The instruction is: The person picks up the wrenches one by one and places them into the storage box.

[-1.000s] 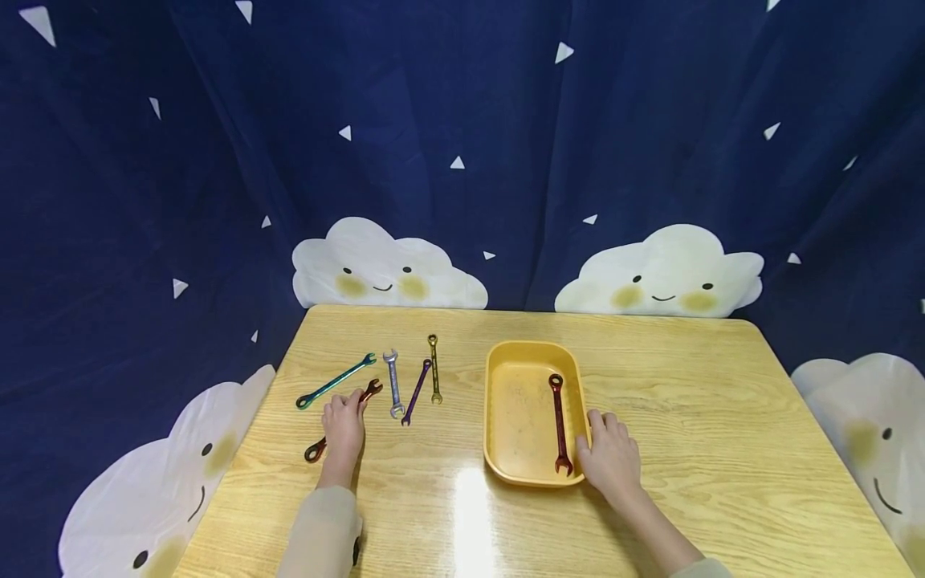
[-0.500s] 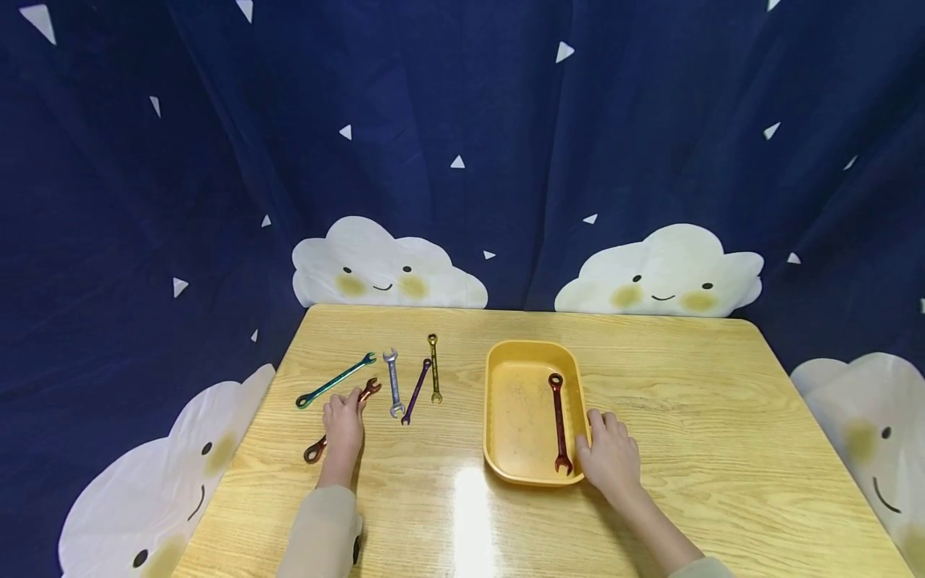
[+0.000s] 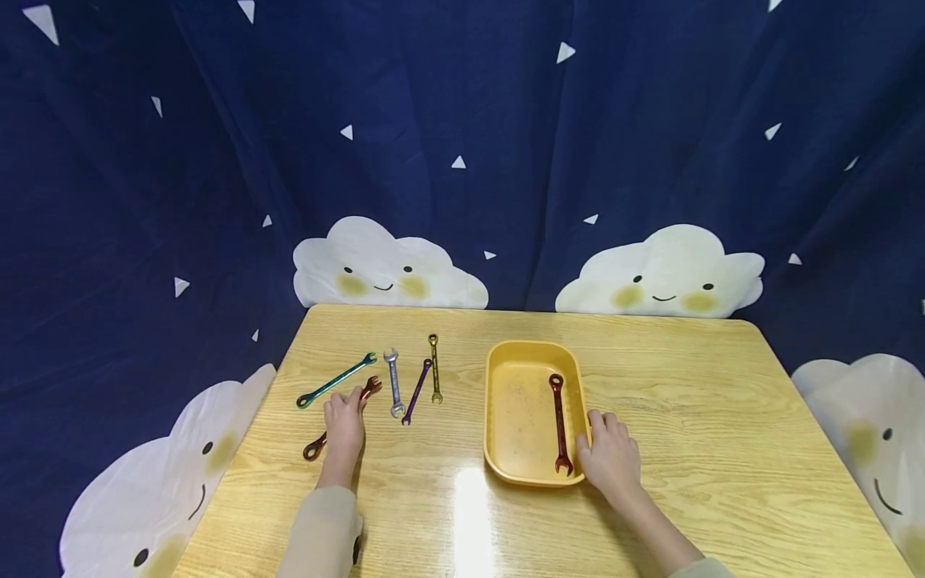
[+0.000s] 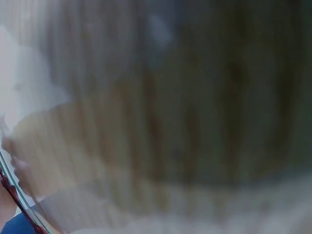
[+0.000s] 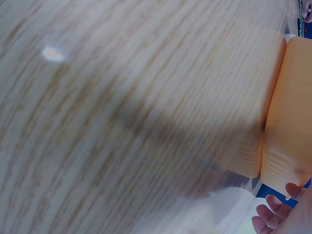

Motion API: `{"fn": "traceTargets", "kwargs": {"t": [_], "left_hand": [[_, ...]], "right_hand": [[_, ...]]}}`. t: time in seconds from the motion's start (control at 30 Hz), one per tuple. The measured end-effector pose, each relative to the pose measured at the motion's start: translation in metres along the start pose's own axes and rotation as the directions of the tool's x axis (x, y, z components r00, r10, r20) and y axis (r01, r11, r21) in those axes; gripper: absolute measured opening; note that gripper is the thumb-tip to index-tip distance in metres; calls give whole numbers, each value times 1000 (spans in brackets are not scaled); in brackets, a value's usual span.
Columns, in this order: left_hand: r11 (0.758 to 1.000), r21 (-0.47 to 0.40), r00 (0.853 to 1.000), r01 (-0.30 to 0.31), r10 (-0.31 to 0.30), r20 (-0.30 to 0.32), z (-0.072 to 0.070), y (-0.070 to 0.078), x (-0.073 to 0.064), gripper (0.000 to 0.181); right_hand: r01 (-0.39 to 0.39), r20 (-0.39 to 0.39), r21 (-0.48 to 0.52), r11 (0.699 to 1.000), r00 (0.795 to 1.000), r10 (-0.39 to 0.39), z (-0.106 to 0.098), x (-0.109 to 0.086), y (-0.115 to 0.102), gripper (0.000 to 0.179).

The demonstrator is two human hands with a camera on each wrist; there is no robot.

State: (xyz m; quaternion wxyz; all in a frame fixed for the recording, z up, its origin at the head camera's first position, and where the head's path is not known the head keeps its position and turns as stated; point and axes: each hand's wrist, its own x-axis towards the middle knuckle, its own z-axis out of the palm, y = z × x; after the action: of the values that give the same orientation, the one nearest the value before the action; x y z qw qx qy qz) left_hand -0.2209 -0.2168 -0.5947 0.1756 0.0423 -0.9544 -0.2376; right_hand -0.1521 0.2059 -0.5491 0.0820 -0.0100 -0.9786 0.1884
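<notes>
On the left side of the table, my left hand [image 3: 344,424] holds a red-orange combination wrench [image 3: 312,449] near its middle. The wrench's two ends show past the hand, while its middle is covered. In the left wrist view, part of this red wrench [image 4: 19,201] appears at the lower left edge. My right hand [image 3: 613,456] grips the right rim of a yellow plastic tray [image 3: 499,470], thumb over the rim and fingers outside. Inside the tray lies a dark red combination wrench [image 3: 560,425]. The right wrist view shows the tray's side wall [image 5: 290,107] beside the fingers.
Around the left hand lie a teal wrench [image 3: 336,380], a silver open-end wrench [image 3: 394,383], a purple wrench [image 3: 417,392] and a gold wrench [image 3: 435,369]. The wooden table [image 3: 723,401] ends at a dark blue curtain [image 3: 462,96] with cloud prints.
The red-orange wrench under my left hand has shifted very slightly. My right hand and the tray have stayed in place.
</notes>
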Motion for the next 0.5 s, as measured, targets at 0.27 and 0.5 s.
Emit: {"fn": "traceTargets", "kwargs": {"t": [0.27,0.5], "left_hand": [[999,10,998,-41,42,-55,0,4,2,27],[997,50,993,-63,68,-100,-1,12,6,25]], "right_hand": [[-4,18,-1,1000,1000,4,-2,-1,0,38],[-5,23,-3,1000,1000,5,-3,-1,0,39]]}}
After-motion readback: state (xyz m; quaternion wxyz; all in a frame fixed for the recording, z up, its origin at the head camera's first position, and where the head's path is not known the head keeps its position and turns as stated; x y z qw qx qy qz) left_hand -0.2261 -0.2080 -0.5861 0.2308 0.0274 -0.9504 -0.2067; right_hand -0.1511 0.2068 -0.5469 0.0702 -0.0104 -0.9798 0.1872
